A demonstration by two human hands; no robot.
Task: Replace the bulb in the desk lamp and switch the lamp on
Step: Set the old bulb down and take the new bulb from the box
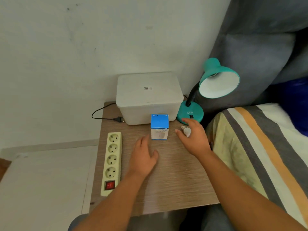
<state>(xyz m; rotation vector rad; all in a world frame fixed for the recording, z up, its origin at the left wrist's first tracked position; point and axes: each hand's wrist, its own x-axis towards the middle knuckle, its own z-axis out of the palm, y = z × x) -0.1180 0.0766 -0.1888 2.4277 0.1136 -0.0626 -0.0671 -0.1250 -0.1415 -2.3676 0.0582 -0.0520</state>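
Note:
A teal desk lamp (218, 84) stands at the back right of the wooden table (166, 180); its shade faces me and I see no bulb in it. Its black plug (119, 119) lies loose on the table, not in the power strip (112, 162). A small white bulb (186, 130) lies by the lamp's base (190, 112). My right hand (194, 139) hovers over that bulb with fingers spread, holding nothing. A blue and white bulb box (159, 127) stands upright mid-table. My left hand (144, 157) lies flat and open just left of the box.
A white lidded plastic box (148, 97) sits at the back of the table, against the wall. The cream power strip with a red switch (110, 185) lies along the left edge. A bed with a striped cover (260, 147) borders the right side.

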